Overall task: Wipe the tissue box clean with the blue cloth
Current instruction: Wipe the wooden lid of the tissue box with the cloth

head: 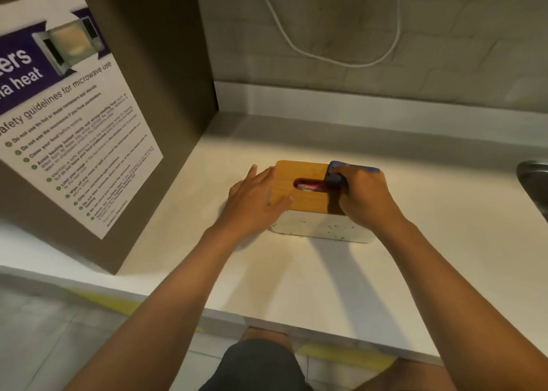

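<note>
Tissue box point(308, 201); red packet point(310, 186) inside

The poster point(71, 118) reads "heat"; "safety guidelines for microwave use"; smaller lines blurred.

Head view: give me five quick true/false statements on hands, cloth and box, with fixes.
1. The right hand presses the blue cloth on the tissue box. True.
2. The left hand is lifted clear of the box. False: it rests on the box's left end.
3. The box lid is wooden-looking with a slot. True.
4. The cloth lies on the counter beside the box. False: it is on the lid's far right corner.
5. A white cable hangs on the wall behind. True.
</note>
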A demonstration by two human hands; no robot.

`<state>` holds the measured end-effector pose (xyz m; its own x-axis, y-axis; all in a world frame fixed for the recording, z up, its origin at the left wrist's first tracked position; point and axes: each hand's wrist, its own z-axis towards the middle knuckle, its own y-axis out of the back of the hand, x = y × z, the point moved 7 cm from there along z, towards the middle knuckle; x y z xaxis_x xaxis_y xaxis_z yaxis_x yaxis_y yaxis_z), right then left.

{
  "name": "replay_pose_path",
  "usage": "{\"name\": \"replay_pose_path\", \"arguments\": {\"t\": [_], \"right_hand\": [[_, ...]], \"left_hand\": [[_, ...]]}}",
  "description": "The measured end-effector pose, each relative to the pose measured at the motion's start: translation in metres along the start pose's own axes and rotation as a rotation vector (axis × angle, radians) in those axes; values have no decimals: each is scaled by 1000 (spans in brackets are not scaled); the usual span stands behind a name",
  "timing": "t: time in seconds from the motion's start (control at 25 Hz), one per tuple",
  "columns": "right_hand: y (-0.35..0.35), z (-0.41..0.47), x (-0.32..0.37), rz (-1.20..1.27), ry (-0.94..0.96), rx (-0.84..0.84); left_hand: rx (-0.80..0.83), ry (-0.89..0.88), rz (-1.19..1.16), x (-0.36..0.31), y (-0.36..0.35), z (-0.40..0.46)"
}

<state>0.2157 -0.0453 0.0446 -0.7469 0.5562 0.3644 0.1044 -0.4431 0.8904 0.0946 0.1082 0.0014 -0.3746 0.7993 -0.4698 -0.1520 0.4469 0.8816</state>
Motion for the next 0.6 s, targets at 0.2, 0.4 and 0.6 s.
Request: {"name": "replay_pose_path", "arguments": {"t": [0.2, 0.4, 0.6], "right_hand": [[-17, 15, 14, -22, -105, 17], [-25, 6, 37, 17, 63, 74], [-8, 17, 0, -50, -98, 30]], "left_hand": [[-5, 69, -115, -4, -2, -9], [20, 89, -58, -1, -8, -8], [25, 53, -124, 6, -18, -3]]}}
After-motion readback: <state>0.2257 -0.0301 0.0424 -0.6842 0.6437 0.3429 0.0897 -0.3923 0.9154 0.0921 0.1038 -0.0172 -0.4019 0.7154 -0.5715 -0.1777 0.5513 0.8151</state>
